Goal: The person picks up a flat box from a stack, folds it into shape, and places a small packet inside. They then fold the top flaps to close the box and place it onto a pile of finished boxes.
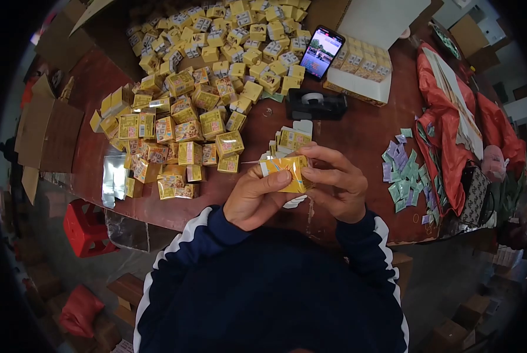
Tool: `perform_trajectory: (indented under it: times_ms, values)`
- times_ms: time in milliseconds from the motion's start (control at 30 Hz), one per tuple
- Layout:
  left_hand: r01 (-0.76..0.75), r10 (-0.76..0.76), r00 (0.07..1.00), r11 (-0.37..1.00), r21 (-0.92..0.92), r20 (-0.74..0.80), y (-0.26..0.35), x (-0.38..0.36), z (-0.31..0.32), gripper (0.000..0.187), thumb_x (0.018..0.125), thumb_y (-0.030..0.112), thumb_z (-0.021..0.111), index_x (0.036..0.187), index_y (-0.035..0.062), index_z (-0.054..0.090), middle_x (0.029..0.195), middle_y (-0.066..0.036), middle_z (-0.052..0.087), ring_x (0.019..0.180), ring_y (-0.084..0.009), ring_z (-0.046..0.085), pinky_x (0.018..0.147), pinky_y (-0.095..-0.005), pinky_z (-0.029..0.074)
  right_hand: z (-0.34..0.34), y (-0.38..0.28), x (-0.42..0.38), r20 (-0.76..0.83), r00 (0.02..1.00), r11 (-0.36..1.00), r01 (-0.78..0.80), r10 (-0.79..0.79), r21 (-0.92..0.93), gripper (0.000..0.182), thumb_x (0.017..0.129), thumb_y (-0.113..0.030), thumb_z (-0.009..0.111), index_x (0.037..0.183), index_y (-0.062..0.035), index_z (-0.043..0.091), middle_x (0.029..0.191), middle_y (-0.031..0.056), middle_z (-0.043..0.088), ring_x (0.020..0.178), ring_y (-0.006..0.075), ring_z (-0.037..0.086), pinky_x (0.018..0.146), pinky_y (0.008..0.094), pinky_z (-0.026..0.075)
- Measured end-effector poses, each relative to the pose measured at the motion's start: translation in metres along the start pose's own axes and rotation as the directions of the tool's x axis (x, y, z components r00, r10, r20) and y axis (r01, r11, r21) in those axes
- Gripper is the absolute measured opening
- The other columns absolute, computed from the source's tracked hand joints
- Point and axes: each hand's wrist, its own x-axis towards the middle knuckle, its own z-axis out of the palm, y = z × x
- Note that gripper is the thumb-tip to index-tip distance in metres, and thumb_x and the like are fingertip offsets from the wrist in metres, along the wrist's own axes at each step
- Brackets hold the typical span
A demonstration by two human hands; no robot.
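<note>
Navy top [263,282] with white sleeve stripes nearest the camera, both hands out over the dark red table [387,220]. Yellow box [297,183] is held up between the two hands, tilted, above the near part of the table. Left hand [251,197] has its thumb pressed on the box face, the other fingers mostly hidden behind, box clamped between. Right hand [341,179] pinches the box's right end, thumb at the near side, fingers bent over the top edge. Red stool [86,228] on the floor, left of the table's near edge. Clear film [115,179] lies near that edge, left side. Just beyond the hands, flat cartons [294,139] in a loose stack, partly covered by the hands and box. Left of them, a big heap of wrapped boxes [188,130], shiny, yellow, jumbled. Right side: green and purple sachets [401,170] scattered beside red plastic bags [437,100]. Farther, black tape dispenser [316,105] with a roll in it, then phone [322,52], screen lit, leaning at the open display carton [363,67] with rows of small boxes inside. Farthest, many yellow-and-white boxes [219,35] spill from a large cardboard box [107,44].
</note>
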Motion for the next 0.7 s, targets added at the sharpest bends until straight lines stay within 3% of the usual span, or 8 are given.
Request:
perform_trajectory:
  times_ms: [100, 167, 233, 367, 600, 700]
  values:
    - [0.007, -0.007, 1.000, 1.000, -0.017, -0.011, 0.0005, -0.0001, 0.0021, 0.045, 0.097, 0.017, 0.065, 0.137, 0.0051, 0.050, 0.131, -0.009, 0.060, 0.121, -0.0232, 0.058, 0.106, -0.0439, 0.047, 0.0010, -0.0010, 0.0022, 0.000, 0.999, 0.999, 0.044, -0.044, -0.022, 0.042, 0.075, 0.004, 0.079, 0.116, -0.0036, 0.071, 0.131, 0.0194, 0.059, 0.109, 0.0271, 0.064, 0.091, 0.0343, 0.054]
    - [0.021, -0.021, 1.000, 0.999, -0.045, -0.013, -0.0010, -0.0002, 0.0031, 0.046, 0.097, 0.018, 0.064, 0.138, 0.0053, 0.049, 0.131, -0.009, 0.059, 0.121, -0.0228, 0.058, 0.105, -0.0437, 0.047, -0.0003, -0.0040, 0.0026, 0.001, 1.000, 1.000, -0.007, 0.007, -0.028, 0.041, 0.076, 0.003, 0.077, 0.116, -0.0029, 0.070, 0.132, 0.0231, 0.058, 0.119, 0.0325, 0.061, 0.100, 0.0389, 0.051]
    - [-0.003, -0.006, 0.998, 0.990, -0.139, -0.066, -0.0036, -0.0013, 0.0035, 0.046, 0.098, 0.020, 0.062, 0.139, 0.0061, 0.048, 0.130, -0.007, 0.059, 0.121, -0.0214, 0.058, 0.104, -0.0432, 0.046, 0.0016, -0.0049, 0.0010, 0.007, 1.000, 0.998, -0.011, 0.012, -0.057, 0.041, 0.076, 0.002, 0.077, 0.116, -0.0029, 0.070, 0.131, 0.0234, 0.058, 0.119, 0.0328, 0.062, 0.100, 0.0391, 0.050]
    - [-0.025, 0.014, 0.994, 0.995, -0.094, -0.112, -0.0054, 0.0010, 0.0097, 0.046, 0.100, 0.022, 0.061, 0.140, 0.0066, 0.046, 0.130, -0.006, 0.059, 0.120, -0.0199, 0.057, 0.103, -0.0427, 0.046, 0.0006, -0.0024, 0.0022, 0.033, 0.997, 0.984, 0.069, -0.065, -0.164, 0.039, 0.077, 0.000, 0.077, 0.115, -0.0028, 0.070, 0.130, 0.0242, 0.059, 0.118, 0.0344, 0.062, 0.099, 0.0399, 0.051]
    - [-0.007, 0.006, 0.996, 1.000, -0.015, -0.092, -0.0053, 0.0007, 0.0054, 0.038, 0.101, 0.023, 0.058, 0.135, 0.0059, 0.051, 0.123, -0.005, 0.062, 0.117, -0.0177, 0.059, 0.102, -0.0406, 0.047, 0.0036, -0.0018, 0.0002, 0.023, 0.997, 0.981, 0.075, -0.072, -0.180, 0.038, 0.078, -0.001, 0.077, 0.116, -0.0038, 0.070, 0.131, 0.0244, 0.059, 0.118, 0.0359, 0.062, 0.098, 0.0397, 0.052]
    - [-0.015, 0.014, 0.997, 1.000, -0.013, -0.080, -0.0063, 0.0016, 0.0007, 0.036, 0.102, 0.024, 0.058, 0.133, 0.0061, 0.052, 0.121, -0.004, 0.062, 0.115, -0.0170, 0.060, 0.100, -0.0393, 0.048, 0.0052, -0.0054, 0.0016, 0.019, 0.993, 0.956, 0.113, -0.112, -0.270, 0.038, 0.078, 0.002, 0.077, 0.115, -0.0034, 0.071, 0.130, 0.0209, 0.060, 0.117, 0.0344, 0.062, 0.096, 0.0397, 0.054]
